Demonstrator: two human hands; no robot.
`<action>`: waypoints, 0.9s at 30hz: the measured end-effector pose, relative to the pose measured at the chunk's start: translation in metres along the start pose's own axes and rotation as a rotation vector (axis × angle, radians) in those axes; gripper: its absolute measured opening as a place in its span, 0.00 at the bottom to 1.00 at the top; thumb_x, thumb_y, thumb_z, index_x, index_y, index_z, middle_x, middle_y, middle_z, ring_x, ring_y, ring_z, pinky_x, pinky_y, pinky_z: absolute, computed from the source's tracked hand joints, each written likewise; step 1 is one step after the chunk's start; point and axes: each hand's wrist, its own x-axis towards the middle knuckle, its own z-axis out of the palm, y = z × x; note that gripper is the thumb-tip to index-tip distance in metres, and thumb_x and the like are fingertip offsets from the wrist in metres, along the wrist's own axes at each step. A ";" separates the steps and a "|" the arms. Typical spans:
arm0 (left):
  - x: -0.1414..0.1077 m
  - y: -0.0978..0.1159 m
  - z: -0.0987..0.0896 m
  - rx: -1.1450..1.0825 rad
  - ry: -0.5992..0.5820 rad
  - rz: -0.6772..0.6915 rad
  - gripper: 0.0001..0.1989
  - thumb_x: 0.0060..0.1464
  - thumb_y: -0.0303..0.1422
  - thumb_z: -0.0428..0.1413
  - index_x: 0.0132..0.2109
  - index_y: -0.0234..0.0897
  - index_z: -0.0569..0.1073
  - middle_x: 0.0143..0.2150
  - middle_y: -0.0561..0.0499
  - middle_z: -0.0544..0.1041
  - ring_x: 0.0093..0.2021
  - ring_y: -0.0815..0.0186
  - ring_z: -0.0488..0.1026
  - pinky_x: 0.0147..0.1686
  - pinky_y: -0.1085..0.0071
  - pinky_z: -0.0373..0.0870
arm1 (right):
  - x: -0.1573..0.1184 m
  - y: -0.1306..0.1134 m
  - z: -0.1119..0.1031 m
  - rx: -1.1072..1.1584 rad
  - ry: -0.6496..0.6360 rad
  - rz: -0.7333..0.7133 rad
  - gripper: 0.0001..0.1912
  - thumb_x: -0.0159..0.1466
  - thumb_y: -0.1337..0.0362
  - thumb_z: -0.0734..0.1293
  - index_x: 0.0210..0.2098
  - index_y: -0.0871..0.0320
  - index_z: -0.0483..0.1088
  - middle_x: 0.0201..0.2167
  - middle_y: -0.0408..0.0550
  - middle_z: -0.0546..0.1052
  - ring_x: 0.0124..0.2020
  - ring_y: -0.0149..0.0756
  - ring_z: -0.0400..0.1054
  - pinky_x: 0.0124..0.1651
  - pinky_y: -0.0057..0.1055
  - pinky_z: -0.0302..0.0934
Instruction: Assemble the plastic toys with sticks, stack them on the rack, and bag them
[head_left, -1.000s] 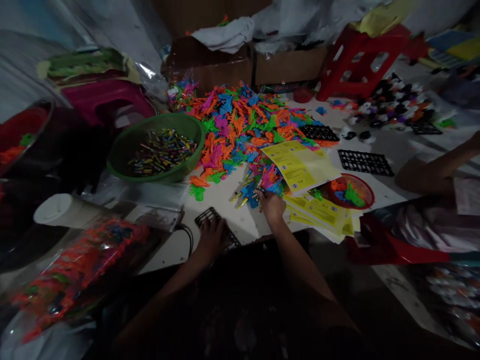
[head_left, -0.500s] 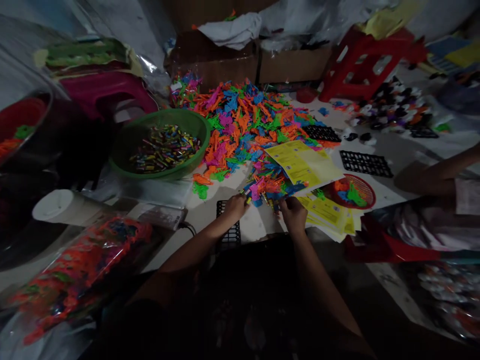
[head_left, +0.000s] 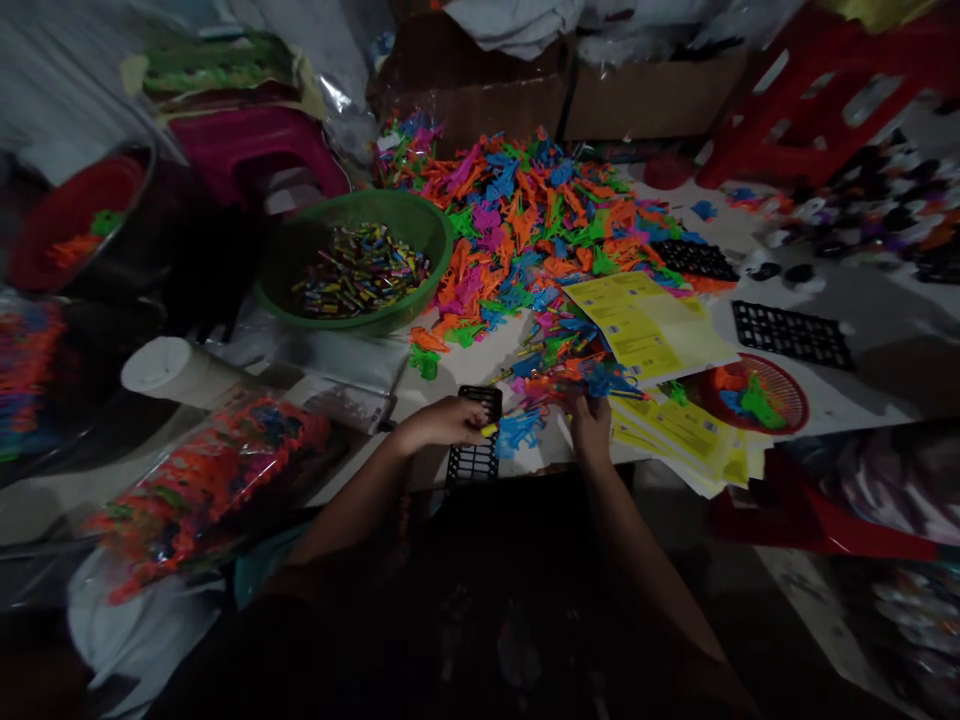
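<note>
My left hand (head_left: 459, 422) is closed on a small yellow tube-like piece (head_left: 489, 430), just over a black plastic grid tray (head_left: 474, 465). My right hand (head_left: 592, 428) has its fingers curled at a blue plastic toy piece (head_left: 611, 378) by the near edge of the loose pieces; what it grips is partly hidden by the dim light. A light-blue plastic toy piece (head_left: 521, 432) lies on the table between my hands. Beyond them spreads a large heap of orange, blue, green and pink plastic toy pieces (head_left: 517, 225).
A green basin (head_left: 442, 245) of small coloured tubes stands to the left. Yellow printed sheets (head_left: 652, 320) and a red basket (head_left: 799, 400) lie to the right, near a seated person's clothing (head_left: 892, 480). A filled clear bag (head_left: 217, 480) and white roll (head_left: 180, 372) are at left.
My left hand has moved back from the loose pieces to the black tray with the yellow piece. A light-blue toy piece now lies between my hands. The view has shifted.
</note>
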 end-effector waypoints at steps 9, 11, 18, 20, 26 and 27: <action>0.013 -0.063 0.004 -0.643 0.844 0.067 0.15 0.37 0.39 0.62 0.31 0.34 0.70 0.33 0.49 0.76 0.36 0.66 0.72 0.40 0.69 0.67 | -0.008 -0.011 0.030 -0.195 -0.262 -0.117 0.10 0.54 0.59 0.61 0.27 0.59 0.69 0.25 0.47 0.75 0.27 0.34 0.68 0.32 0.29 0.61; 0.029 -0.070 0.010 -0.614 0.919 0.063 0.13 0.37 0.36 0.62 0.29 0.34 0.69 0.30 0.50 0.75 0.34 0.66 0.72 0.39 0.70 0.66 | -0.009 -0.016 0.043 -0.307 -0.382 -0.147 0.09 0.55 0.61 0.61 0.27 0.60 0.69 0.25 0.48 0.75 0.26 0.33 0.68 0.31 0.27 0.60; 0.051 -0.081 0.019 -0.415 0.853 0.111 0.06 0.42 0.29 0.58 0.28 0.34 0.68 0.29 0.51 0.75 0.33 0.68 0.72 0.36 0.72 0.67 | 0.010 -0.015 0.048 -0.603 -0.520 -0.200 0.10 0.57 0.62 0.61 0.24 0.60 0.69 0.22 0.48 0.74 0.25 0.32 0.67 0.29 0.25 0.57; 0.050 -0.085 0.019 -0.379 0.838 0.117 0.06 0.43 0.29 0.58 0.29 0.34 0.68 0.29 0.51 0.75 0.33 0.68 0.73 0.36 0.73 0.67 | 0.013 -0.013 0.046 -0.599 -0.555 -0.215 0.10 0.58 0.61 0.61 0.26 0.60 0.69 0.23 0.48 0.75 0.25 0.32 0.67 0.29 0.25 0.56; 0.046 -0.093 0.014 -0.281 0.820 0.098 0.06 0.43 0.30 0.58 0.32 0.35 0.70 0.30 0.51 0.76 0.34 0.67 0.73 0.35 0.73 0.67 | 0.018 -0.015 0.050 -0.650 -0.618 -0.281 0.11 0.59 0.60 0.61 0.27 0.59 0.70 0.24 0.47 0.75 0.27 0.32 0.67 0.31 0.24 0.57; 0.045 -0.094 0.013 -0.264 0.810 0.092 0.06 0.43 0.30 0.58 0.32 0.35 0.70 0.31 0.51 0.76 0.34 0.67 0.73 0.35 0.73 0.68 | 0.020 -0.016 0.051 -0.667 -0.631 -0.290 0.10 0.60 0.61 0.60 0.28 0.60 0.70 0.24 0.47 0.75 0.27 0.32 0.67 0.31 0.24 0.57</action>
